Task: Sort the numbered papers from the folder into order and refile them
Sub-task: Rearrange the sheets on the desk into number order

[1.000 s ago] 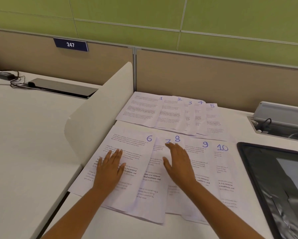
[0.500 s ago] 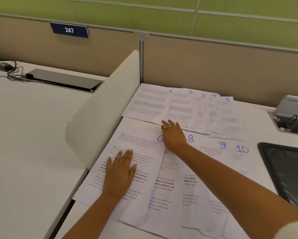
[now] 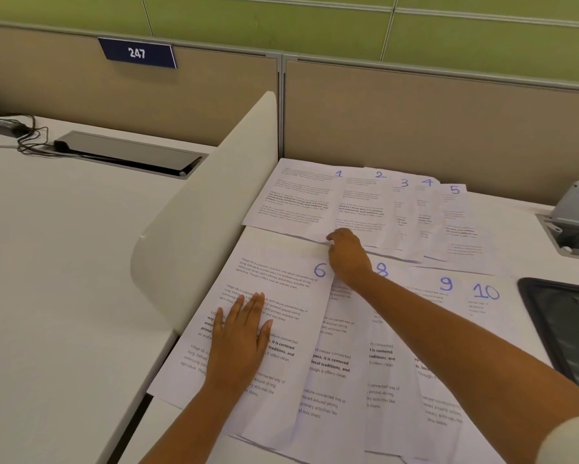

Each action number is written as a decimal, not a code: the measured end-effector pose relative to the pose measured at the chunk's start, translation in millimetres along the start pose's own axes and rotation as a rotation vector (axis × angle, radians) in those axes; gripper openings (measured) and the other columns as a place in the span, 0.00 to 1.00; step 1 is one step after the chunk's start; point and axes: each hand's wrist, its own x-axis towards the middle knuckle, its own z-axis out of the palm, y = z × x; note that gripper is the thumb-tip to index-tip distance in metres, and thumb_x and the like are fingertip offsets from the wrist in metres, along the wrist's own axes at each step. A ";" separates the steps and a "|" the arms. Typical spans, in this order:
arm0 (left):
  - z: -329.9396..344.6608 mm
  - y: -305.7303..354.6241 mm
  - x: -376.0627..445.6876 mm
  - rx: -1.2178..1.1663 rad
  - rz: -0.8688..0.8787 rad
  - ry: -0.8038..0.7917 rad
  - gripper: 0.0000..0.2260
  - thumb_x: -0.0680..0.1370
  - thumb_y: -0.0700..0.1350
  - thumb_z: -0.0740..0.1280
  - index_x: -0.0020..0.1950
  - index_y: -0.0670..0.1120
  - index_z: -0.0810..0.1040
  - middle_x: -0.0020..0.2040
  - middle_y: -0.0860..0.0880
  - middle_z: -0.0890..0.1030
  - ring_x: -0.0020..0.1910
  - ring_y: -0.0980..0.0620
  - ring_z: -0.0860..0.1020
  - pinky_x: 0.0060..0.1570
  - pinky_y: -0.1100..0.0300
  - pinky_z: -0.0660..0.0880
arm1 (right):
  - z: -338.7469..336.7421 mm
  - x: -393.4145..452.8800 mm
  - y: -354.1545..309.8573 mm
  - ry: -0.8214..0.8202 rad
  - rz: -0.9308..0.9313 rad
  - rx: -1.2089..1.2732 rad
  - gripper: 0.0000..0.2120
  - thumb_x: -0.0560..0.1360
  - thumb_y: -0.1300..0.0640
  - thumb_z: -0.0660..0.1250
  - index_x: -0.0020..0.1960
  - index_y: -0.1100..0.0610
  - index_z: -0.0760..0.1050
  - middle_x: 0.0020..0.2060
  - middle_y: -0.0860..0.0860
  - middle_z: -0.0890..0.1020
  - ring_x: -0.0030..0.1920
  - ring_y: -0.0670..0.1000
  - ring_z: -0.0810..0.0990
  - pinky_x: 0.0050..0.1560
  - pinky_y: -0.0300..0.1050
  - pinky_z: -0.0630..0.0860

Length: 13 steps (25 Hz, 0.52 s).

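Left hand (image 3: 239,343): grip flat, fingers straight and together, pressing down on sheet 6 (image 3: 274,316) near the counter's left edge. It holds nothing.

Right hand (image 3: 348,254): reaches across the near row to the top edge of sheet 6, where that edge meets the bottom edge of sheet 1 (image 3: 298,199). Fingers are curled, tips at the paper edge; whether they pinch a sheet or only touch it cannot be told. The hand covers the number of the sheet between 6 and sheet 8 (image 3: 381,329).

Papers on the counter (image 3: 522,229): two overlapping rows. Far row, against the back partition: five sheets, marked 1, 2, 3, 4, 5 from left to right. Near row: marks 6, 8, 9, 10 legible, with one further sheet between 6 and 8, five in all.

Edges and room: a white curved divider (image 3: 197,229) stands just beside the left edges of both rows. A dark tray (image 3: 569,329) lies at the right edge, close to sheet 10 (image 3: 485,306). A grey cable box (image 3: 576,202) sits at the far right corner. The near row's bottom edges run close to the counter's front edge.
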 end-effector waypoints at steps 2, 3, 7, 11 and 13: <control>0.0 0.0 0.0 0.003 -0.002 0.009 0.29 0.81 0.60 0.40 0.72 0.46 0.66 0.67 0.48 0.73 0.69 0.47 0.68 0.66 0.45 0.56 | -3.5 8.1 -1.4 0.097 0.147 0.248 0.14 0.80 0.63 0.57 0.65 0.61 0.70 0.64 0.59 0.71 0.63 0.56 0.71 0.61 0.43 0.67; 0.7 -0.5 -0.6 0.001 -0.005 0.016 0.30 0.81 0.60 0.40 0.72 0.46 0.66 0.67 0.48 0.73 0.69 0.47 0.68 0.67 0.45 0.57 | -5.0 12.9 -1.8 0.127 0.199 0.322 0.14 0.80 0.63 0.58 0.64 0.62 0.69 0.63 0.59 0.72 0.62 0.57 0.73 0.59 0.43 0.68; 0.1 -0.6 0.6 0.024 -0.003 0.043 0.28 0.81 0.59 0.42 0.71 0.45 0.68 0.65 0.49 0.75 0.67 0.47 0.70 0.66 0.46 0.59 | -5.1 25.8 -8.0 0.060 0.423 0.627 0.14 0.79 0.61 0.59 0.65 0.60 0.69 0.57 0.60 0.78 0.47 0.56 0.79 0.51 0.43 0.76; -0.8 2.2 -0.1 0.025 -0.016 0.047 0.28 0.81 0.58 0.42 0.70 0.45 0.69 0.65 0.49 0.76 0.66 0.47 0.71 0.65 0.45 0.59 | -7.4 35.5 -12.1 -0.049 0.615 0.829 0.12 0.79 0.63 0.60 0.61 0.62 0.74 0.42 0.57 0.80 0.30 0.49 0.76 0.27 0.34 0.76; -1.2 1.3 -0.7 0.035 -0.014 0.047 0.27 0.81 0.58 0.43 0.70 0.45 0.70 0.64 0.48 0.76 0.66 0.47 0.72 0.65 0.44 0.59 | -9.9 41.2 -14.1 -0.074 0.679 0.877 0.11 0.78 0.62 0.63 0.59 0.64 0.77 0.34 0.55 0.78 0.29 0.49 0.75 0.30 0.36 0.77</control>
